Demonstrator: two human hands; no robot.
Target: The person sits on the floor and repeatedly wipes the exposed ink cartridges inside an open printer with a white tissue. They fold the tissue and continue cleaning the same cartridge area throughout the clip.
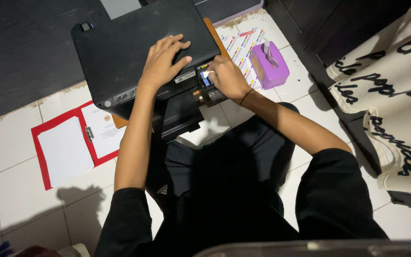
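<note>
Fingers of the right hand [228, 76] pinch a small white slip [209, 73], pressing it against the ink cartridge bay [205, 81] at the printer's front right corner. The left hand [162, 62] lies flat, fingers spread and holding nothing, on the lid of the black printer [120, 47], which sits on the tiled floor [10, 143]. Just beyond the right hand stands a purple tissue box [269, 64]. Left of the printer, an open red folder [41, 157] holds white sheets.
</note>
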